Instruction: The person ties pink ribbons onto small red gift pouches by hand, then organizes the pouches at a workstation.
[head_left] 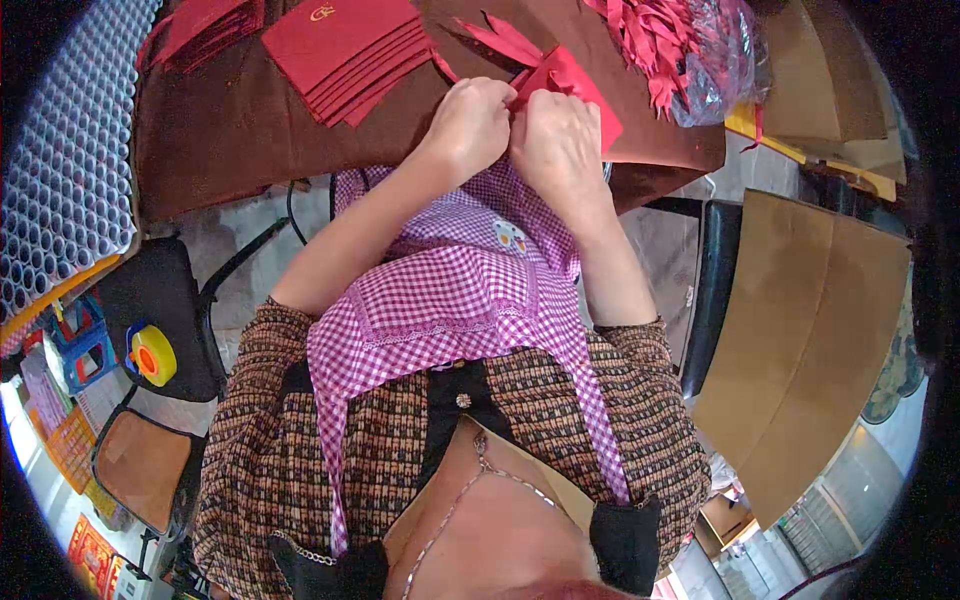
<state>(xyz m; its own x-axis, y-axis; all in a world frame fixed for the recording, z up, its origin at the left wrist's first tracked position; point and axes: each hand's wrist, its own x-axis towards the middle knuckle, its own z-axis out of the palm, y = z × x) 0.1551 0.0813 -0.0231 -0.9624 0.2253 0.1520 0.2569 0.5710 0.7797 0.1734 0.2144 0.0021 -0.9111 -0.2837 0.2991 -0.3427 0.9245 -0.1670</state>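
Note:
At the near edge of the brown-covered table (230,130), my left hand (472,125) and my right hand (560,145) are side by side with fingers pinched together. Between and just beyond them lies a red card with a ribbon (572,78), which both hands grip at its near left part. Ribbon ends stick out past my left hand. The exact fold or knot at the fingertips is hidden. To the left, a fanned stack of red cards (345,50) with a gold mark lies on the cloth.
Another red stack (200,35) is at the upper left. A pile of red ribbons (650,45) and a clear plastic bag (715,75) are at the upper right. A rack of tubes (65,150) stands left, with yellow tape (153,355) on a chair. Cardboard (800,340) stands right.

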